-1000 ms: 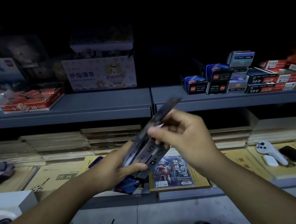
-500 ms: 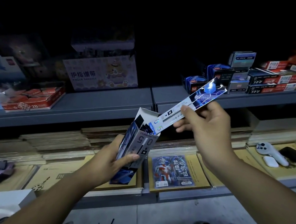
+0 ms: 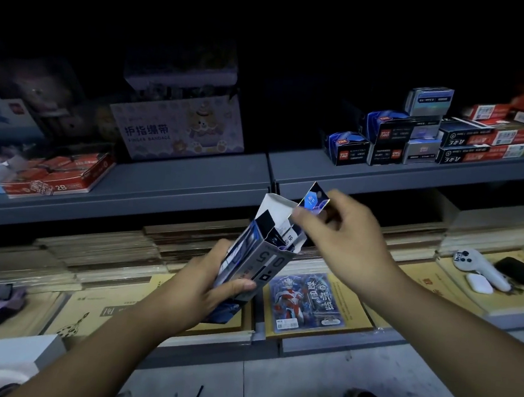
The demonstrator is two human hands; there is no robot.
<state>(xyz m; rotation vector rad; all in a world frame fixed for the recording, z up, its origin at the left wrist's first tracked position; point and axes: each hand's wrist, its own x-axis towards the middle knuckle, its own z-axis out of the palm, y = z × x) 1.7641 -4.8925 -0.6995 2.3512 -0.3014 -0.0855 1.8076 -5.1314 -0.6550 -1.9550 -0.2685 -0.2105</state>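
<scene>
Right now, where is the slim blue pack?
Head view, centre: the right hand pinches the pack, its lower end inside the open box that the left hand grips, in front of the grey shelf.

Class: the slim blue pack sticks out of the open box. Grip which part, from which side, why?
Pinch the slim blue pack by its free top end, across its flat faces, from the upper right, as the right hand does; the rest sits inside the box in the left hand.
</scene>
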